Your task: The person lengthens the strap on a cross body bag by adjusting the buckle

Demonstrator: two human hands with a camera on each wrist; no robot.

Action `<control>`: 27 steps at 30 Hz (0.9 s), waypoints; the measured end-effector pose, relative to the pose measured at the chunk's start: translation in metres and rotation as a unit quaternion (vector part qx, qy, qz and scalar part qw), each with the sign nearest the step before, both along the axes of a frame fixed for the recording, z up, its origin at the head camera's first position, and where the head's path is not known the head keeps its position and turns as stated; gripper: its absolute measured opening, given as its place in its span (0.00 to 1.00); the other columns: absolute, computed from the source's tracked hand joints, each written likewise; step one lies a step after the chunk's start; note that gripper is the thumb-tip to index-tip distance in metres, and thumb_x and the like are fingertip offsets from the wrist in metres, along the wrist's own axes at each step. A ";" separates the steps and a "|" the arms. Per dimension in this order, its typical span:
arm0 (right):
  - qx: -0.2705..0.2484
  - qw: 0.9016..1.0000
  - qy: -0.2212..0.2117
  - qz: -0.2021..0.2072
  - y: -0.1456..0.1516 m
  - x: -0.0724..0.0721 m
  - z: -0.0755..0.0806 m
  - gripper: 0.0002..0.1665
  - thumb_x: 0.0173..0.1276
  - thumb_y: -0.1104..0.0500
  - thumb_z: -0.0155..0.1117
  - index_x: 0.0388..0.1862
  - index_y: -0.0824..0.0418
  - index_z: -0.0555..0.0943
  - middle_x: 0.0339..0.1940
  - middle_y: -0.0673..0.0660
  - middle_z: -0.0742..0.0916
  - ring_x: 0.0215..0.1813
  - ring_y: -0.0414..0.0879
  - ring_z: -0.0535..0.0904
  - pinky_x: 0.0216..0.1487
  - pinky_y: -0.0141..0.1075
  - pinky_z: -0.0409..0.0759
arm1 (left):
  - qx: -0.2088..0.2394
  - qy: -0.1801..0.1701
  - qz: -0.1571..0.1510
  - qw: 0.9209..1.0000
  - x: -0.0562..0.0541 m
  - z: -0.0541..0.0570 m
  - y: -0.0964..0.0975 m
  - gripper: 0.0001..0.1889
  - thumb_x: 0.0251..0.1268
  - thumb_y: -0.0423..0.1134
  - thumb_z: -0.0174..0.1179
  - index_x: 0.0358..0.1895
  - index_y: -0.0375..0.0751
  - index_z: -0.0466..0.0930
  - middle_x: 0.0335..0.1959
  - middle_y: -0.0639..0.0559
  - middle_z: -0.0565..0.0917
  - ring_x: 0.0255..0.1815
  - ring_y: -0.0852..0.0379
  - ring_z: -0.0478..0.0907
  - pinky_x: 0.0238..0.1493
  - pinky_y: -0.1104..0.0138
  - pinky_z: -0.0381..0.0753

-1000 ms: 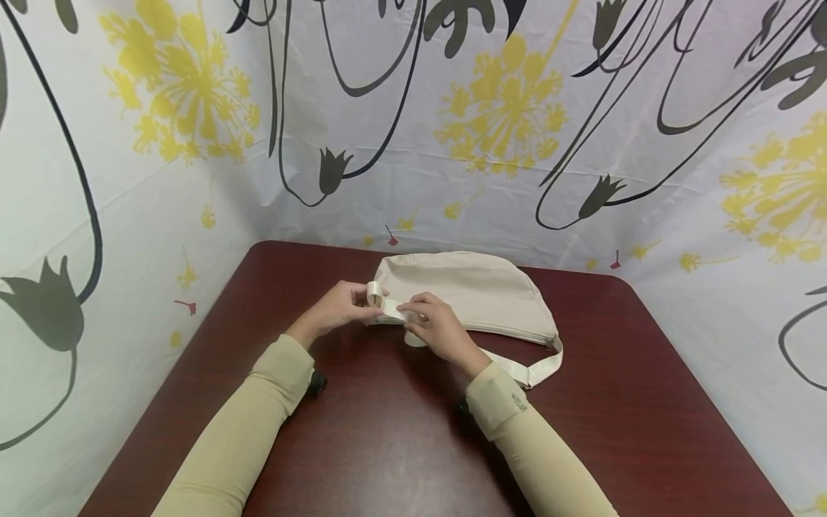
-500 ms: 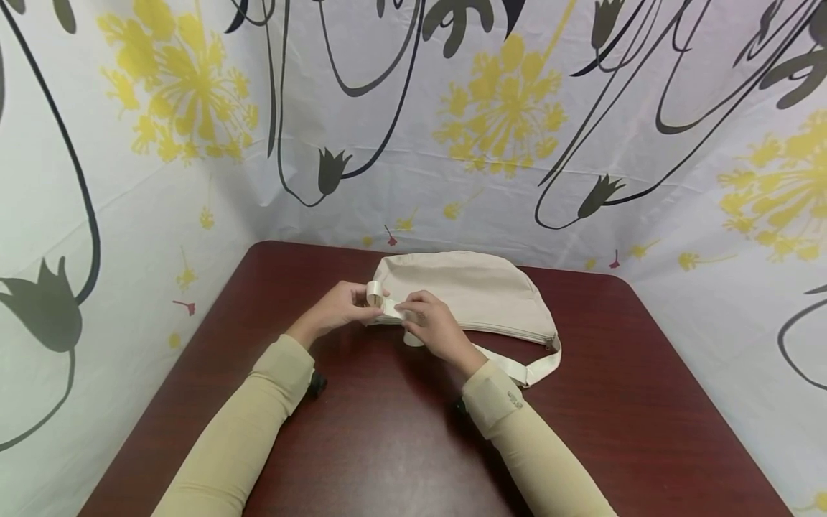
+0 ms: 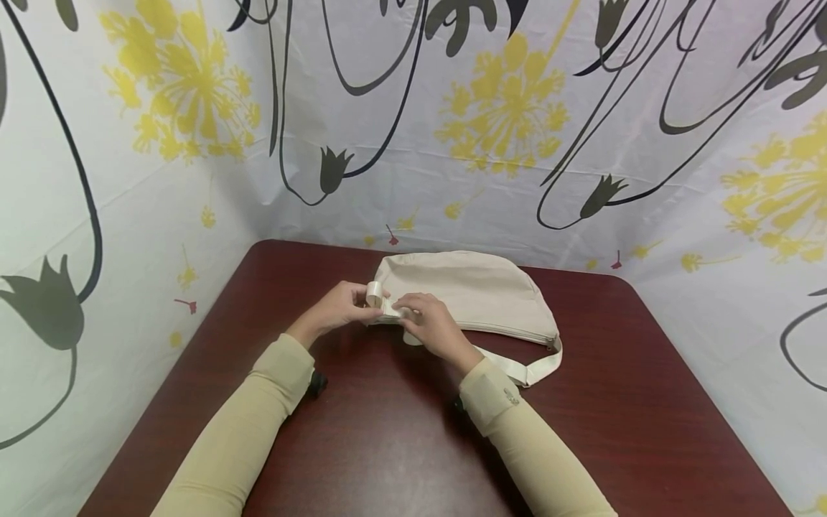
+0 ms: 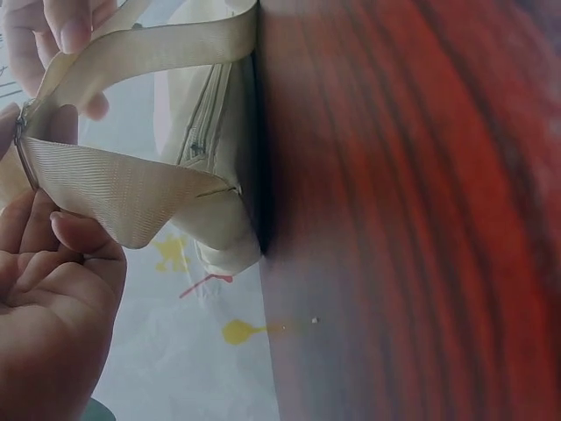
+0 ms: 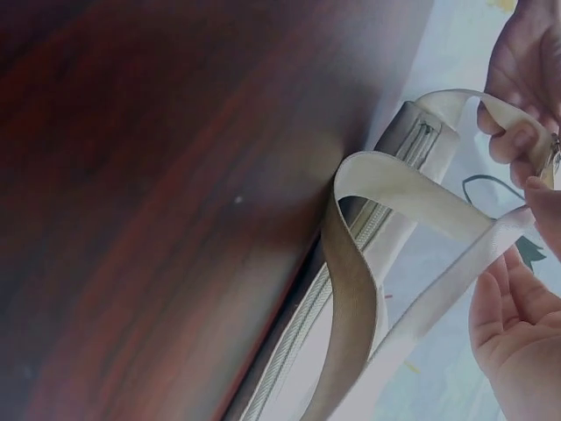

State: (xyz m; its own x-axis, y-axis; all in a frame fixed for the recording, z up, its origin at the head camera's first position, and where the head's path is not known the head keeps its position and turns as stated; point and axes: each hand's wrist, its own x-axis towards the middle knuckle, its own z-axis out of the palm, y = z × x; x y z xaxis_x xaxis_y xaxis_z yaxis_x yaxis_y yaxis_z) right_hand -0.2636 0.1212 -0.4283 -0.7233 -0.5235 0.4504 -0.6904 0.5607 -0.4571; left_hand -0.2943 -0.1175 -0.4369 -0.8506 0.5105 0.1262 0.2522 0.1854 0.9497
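Note:
A cream half-moon shoulder bag (image 3: pixel 468 291) lies towards the back of the table, its zipper (image 4: pixel 203 123) facing the person. My left hand (image 3: pixel 337 307) grips the bag's webbing strap (image 4: pixel 123 189) at a metal slider buckle (image 4: pixel 24 132), by the bag's left end. Just to its right, my right hand (image 3: pixel 434 327) pinches another stretch of the strap close to the buckle. In the right wrist view, a slack loop of strap (image 5: pixel 351 254) hangs down in front of the zipper. The far end of the strap curves round the bag's right corner.
The dark red wooden table (image 3: pixel 388 445) stretches out in front of the bag. White fabric walls (image 3: pixel 413 179) with yellow and grey flower prints stand behind it and on both sides. Dark wrist cameras (image 3: pixel 316 384) sit under the cuffs.
My right hand has shifted slightly left towards the buckle, and less strap shows between the two hands. The left hand and the bag have stayed put.

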 end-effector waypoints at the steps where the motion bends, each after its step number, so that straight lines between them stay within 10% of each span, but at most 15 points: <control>1: 0.000 1.000 0.000 -0.001 -0.001 0.000 0.000 0.14 0.63 0.68 0.74 0.48 0.61 0.87 0.52 0.57 0.88 0.53 0.53 0.81 0.57 0.46 0.78 | -0.001 0.000 0.001 1.000 0.000 0.000 0.000 0.19 0.63 0.34 0.72 0.56 0.32 0.85 0.39 0.43 0.88 0.34 0.41 0.82 0.40 0.44 0.83; 12: -0.006 1.000 0.011 0.000 -0.005 0.003 0.003 0.14 0.63 0.70 0.74 0.48 0.64 0.89 0.46 0.58 0.80 0.44 0.49 0.78 0.44 0.38 0.79 | -0.006 -0.010 -0.008 1.000 0.000 0.001 -0.002 0.21 0.66 0.36 0.70 0.60 0.35 0.82 0.43 0.45 0.88 0.37 0.52 0.82 0.46 0.40 0.81; 27: -0.005 1.000 -0.010 -0.011 -0.008 0.001 0.004 0.14 0.64 0.68 0.74 0.49 0.63 0.86 0.53 0.58 0.87 0.58 0.53 0.82 0.59 0.45 0.79 | -0.003 -0.011 -0.008 1.000 0.000 0.002 -0.002 0.19 0.65 0.36 0.70 0.58 0.37 0.84 0.40 0.45 0.88 0.34 0.54 0.81 0.45 0.39 0.80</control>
State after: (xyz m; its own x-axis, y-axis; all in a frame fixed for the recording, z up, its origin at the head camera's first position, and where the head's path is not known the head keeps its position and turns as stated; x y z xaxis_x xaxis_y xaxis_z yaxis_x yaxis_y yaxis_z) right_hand -0.2627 0.1130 -0.4246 -0.7429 -0.5040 0.4407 -0.6693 0.5707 -0.4757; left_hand -0.2944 -0.1196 -0.4351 -0.8444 0.5253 0.1051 0.2346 0.1862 0.9541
